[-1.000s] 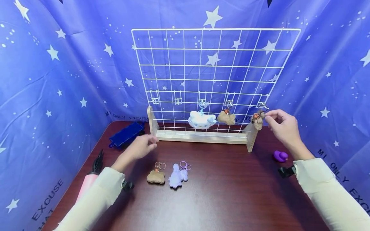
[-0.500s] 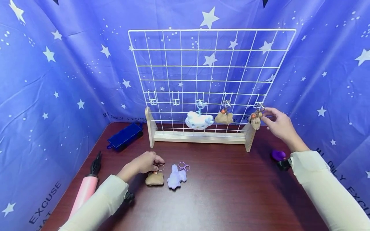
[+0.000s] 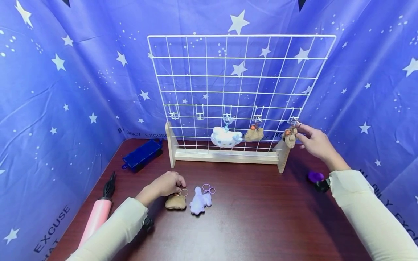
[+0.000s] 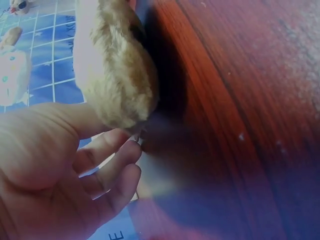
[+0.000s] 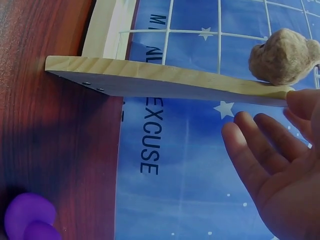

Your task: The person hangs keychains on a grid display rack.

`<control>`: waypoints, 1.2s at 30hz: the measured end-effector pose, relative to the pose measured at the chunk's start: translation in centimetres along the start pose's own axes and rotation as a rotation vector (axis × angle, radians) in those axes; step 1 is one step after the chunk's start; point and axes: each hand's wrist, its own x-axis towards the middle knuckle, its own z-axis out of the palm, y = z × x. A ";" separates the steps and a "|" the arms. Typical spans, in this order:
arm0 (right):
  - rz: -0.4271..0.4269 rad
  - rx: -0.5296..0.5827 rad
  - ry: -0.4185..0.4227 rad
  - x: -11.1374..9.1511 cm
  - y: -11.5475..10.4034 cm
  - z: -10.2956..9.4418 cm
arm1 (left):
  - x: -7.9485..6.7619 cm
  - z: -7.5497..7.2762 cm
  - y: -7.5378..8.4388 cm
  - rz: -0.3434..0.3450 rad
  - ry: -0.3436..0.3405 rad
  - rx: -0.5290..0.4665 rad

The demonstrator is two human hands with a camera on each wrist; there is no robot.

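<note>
My left hand (image 3: 166, 184) is low over the table and pinches the ring end of a brown plush keychain (image 3: 175, 203); the plush (image 4: 122, 70) hides the thumb tip in the left wrist view. Beside it lies a lilac plush keychain (image 3: 198, 201) with purple rings. At the right end of a white wire grid (image 3: 240, 76), my right hand (image 3: 316, 142) has thumb and index finger right at another brown plush keychain (image 3: 289, 138) hanging from a hook. I cannot tell whether they pinch it; the other fingers (image 5: 260, 150) are spread loosely.
A white cat plush (image 3: 226, 137) and a brown plush (image 3: 254, 134) hang from other hooks; two hooks at left are bare. A blue tray-like object (image 3: 142, 155), a pink pump (image 3: 96, 219) and a purple duck (image 3: 315, 176) lie around. Starry cloth (image 3: 81, 90) surrounds the table.
My left hand has come down from near the grid's left foot to the brown plush keychain on the table. My right hand has stayed by the hanging keychain, moving slightly closer.
</note>
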 end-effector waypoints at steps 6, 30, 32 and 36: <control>-0.012 0.009 0.009 0.2 0.2 0.3 | 0.1 -0.2 0.1 0.040 -0.031 0.012; -0.030 0.043 0.008 0.2 0.2 0.8 | 0.1 0.1 0.5 -0.028 -0.011 0.000; -0.029 0.044 0.009 0.2 0.2 0.8 | 0.0 0.3 0.4 -0.028 0.008 0.006; -0.032 0.052 0.009 0.2 0.3 0.9 | -0.2 0.6 0.0 -0.017 0.036 -0.001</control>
